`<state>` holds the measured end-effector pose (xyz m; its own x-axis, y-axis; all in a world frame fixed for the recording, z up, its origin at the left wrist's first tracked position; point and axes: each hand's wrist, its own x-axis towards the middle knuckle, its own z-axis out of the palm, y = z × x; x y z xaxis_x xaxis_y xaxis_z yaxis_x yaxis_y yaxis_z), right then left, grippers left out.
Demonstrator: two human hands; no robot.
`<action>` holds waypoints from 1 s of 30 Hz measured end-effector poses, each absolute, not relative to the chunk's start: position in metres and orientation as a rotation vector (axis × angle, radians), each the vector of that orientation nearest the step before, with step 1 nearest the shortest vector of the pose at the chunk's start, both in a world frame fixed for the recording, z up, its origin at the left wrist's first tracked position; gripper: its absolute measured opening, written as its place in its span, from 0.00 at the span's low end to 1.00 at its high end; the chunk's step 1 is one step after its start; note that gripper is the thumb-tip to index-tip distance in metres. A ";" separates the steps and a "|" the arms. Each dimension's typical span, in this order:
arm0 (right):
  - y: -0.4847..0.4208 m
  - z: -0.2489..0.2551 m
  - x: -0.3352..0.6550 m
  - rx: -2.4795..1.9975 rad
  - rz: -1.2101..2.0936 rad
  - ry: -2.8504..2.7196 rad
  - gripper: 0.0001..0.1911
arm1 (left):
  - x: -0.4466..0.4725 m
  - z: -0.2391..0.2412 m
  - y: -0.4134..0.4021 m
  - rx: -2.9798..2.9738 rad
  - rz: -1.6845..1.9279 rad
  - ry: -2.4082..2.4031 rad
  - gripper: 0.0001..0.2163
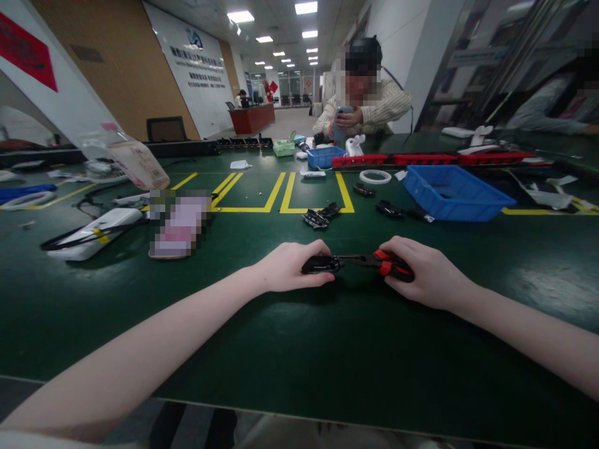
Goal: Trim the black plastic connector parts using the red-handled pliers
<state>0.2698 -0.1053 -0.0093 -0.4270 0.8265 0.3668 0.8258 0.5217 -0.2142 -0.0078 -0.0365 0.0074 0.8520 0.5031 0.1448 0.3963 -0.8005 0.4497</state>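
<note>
My left hand (292,267) is closed round a small black part (321,265), pressing it to the dark green table (299,349). My right hand (423,271) grips the red-and-black handles of a pair of pliers (390,264). The pliers' black jaws reach left and meet the black part between my hands. Both hands rest on the table a little in front of me.
Several more small black parts (317,218) lie beyond my hands near yellow tape lines (281,193). A blue bin (452,193) stands to the right, a smaller blue bin (324,157) farther back. White devices (91,232) lie at left. A person (362,106) sits across the table.
</note>
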 end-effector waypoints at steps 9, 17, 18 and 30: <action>-0.106 -0.008 0.269 -1.321 -0.027 -2.337 0.14 | -0.009 0.008 -0.038 2.551 0.394 0.631 0.16; -0.106 -0.006 0.268 -1.316 -0.059 -2.380 0.14 | -0.009 0.008 -0.038 2.532 0.380 0.633 0.15; -0.107 -0.005 0.267 -1.303 -0.107 -2.399 0.14 | -0.008 0.008 -0.038 2.531 0.372 0.635 0.15; -0.107 -0.003 0.266 -1.254 -0.273 -2.453 0.14 | -0.007 0.009 -0.038 2.570 0.355 0.642 0.16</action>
<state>0.2655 -0.1070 -0.0032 -0.5353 0.7389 0.4093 0.8109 0.5852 0.0040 -0.0073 -0.0381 0.0086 0.8573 0.4973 0.1332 0.3772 -0.7829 0.4948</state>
